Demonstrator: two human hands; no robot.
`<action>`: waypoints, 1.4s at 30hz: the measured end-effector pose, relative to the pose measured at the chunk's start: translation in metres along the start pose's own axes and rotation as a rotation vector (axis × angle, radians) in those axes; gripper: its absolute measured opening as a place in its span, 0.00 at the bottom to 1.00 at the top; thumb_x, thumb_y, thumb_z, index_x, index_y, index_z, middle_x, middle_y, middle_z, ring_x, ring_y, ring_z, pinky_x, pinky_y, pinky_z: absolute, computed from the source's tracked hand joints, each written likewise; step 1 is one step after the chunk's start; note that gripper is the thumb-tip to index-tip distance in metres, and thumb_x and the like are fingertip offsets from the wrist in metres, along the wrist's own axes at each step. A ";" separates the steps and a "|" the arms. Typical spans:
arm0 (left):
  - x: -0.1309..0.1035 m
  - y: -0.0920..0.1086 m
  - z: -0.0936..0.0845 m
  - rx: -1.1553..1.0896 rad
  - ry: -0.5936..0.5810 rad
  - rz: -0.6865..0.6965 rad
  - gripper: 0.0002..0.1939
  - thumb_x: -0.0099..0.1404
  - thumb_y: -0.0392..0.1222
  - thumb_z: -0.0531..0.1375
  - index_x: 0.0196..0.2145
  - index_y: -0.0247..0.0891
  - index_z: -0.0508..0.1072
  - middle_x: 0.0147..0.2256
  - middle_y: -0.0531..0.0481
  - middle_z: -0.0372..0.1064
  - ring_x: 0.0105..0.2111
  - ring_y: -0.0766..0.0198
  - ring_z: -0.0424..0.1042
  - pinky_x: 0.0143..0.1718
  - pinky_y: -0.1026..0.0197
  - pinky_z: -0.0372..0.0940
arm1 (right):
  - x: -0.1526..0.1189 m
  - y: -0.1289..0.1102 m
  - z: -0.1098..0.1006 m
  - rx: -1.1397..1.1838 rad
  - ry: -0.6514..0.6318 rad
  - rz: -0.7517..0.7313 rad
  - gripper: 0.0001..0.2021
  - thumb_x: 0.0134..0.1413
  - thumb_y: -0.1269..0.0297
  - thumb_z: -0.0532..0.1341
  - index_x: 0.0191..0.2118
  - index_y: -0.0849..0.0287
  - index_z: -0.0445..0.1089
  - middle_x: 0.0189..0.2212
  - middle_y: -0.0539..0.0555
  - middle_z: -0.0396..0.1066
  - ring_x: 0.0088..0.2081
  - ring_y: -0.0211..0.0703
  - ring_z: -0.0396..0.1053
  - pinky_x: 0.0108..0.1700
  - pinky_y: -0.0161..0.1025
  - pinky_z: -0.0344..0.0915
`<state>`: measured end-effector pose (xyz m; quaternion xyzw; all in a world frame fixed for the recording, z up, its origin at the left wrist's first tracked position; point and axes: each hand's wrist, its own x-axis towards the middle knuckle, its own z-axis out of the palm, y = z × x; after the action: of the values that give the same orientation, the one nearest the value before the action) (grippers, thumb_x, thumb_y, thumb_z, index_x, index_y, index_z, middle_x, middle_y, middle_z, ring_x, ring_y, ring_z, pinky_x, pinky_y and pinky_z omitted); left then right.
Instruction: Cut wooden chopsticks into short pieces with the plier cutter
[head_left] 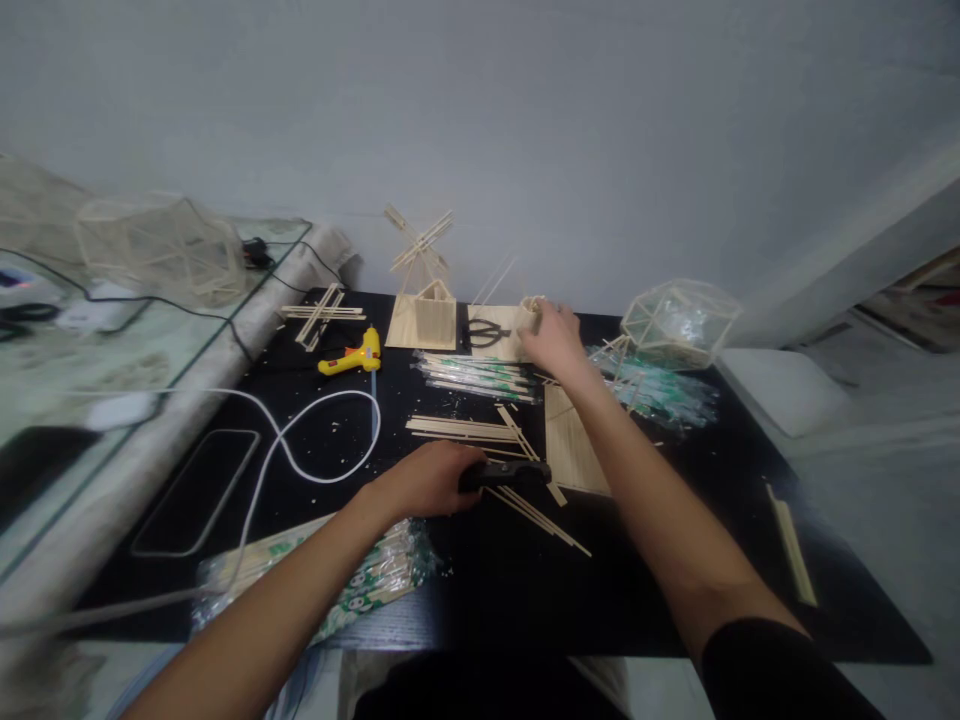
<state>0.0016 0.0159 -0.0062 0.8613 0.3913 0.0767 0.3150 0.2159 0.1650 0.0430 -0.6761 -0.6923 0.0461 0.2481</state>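
Observation:
My left hand is closed around a dark tool, held low over loose wooden sticks near the middle of the black table. Farther back, my right hand has its fingers round a small wooden piece at the right end of a flat wooden board. Black-handled scissors lie on that board. To its left stands a small wooden model with crossed stick blades. A bare wooden board lies partly beneath my right forearm.
A yellow glue gun, a looped white cable and crossed sticks are on the left. Wrapped stick packs lie mid-table and at the front left. A faceted stick frame stands at the back right.

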 end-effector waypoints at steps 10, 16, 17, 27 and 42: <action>-0.001 -0.003 -0.005 -0.248 0.079 -0.007 0.12 0.59 0.42 0.65 0.41 0.38 0.75 0.35 0.52 0.74 0.34 0.62 0.71 0.36 0.63 0.61 | 0.004 0.010 0.010 -0.020 0.016 -0.020 0.23 0.58 0.67 0.58 0.59 0.69 0.68 0.57 0.72 0.68 0.61 0.65 0.63 0.63 0.58 0.59; 0.000 -0.002 -0.009 -0.355 0.109 -0.051 0.11 0.58 0.45 0.66 0.35 0.37 0.74 0.29 0.55 0.69 0.30 0.65 0.65 0.31 0.63 0.57 | 0.004 0.006 0.008 0.000 0.074 -0.020 0.23 0.60 0.69 0.56 0.60 0.70 0.67 0.61 0.72 0.66 0.63 0.63 0.63 0.64 0.59 0.59; 0.000 -0.002 -0.009 -0.362 0.106 -0.054 0.11 0.58 0.45 0.66 0.35 0.37 0.74 0.29 0.55 0.68 0.30 0.65 0.65 0.31 0.63 0.57 | 0.005 0.005 0.007 0.009 0.089 -0.018 0.23 0.60 0.69 0.55 0.60 0.70 0.67 0.62 0.72 0.65 0.64 0.63 0.62 0.65 0.59 0.59; 0.001 -0.010 -0.003 -0.311 0.095 -0.062 0.14 0.58 0.44 0.66 0.41 0.37 0.76 0.31 0.53 0.71 0.30 0.65 0.66 0.32 0.63 0.58 | 0.000 0.000 -0.023 0.330 0.414 -0.170 0.20 0.71 0.58 0.48 0.59 0.54 0.69 0.55 0.62 0.71 0.59 0.59 0.68 0.56 0.61 0.70; 0.002 -0.010 -0.004 -0.354 0.130 -0.095 0.16 0.57 0.43 0.66 0.43 0.38 0.77 0.34 0.53 0.72 0.32 0.64 0.68 0.35 0.62 0.62 | -0.140 0.014 -0.060 1.117 0.051 0.062 0.13 0.58 0.52 0.69 0.32 0.53 0.67 0.23 0.46 0.71 0.24 0.39 0.72 0.30 0.40 0.75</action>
<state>-0.0047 0.0242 -0.0089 0.7662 0.4313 0.1850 0.4390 0.2477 0.0151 0.0505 -0.4629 -0.5363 0.3969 0.5836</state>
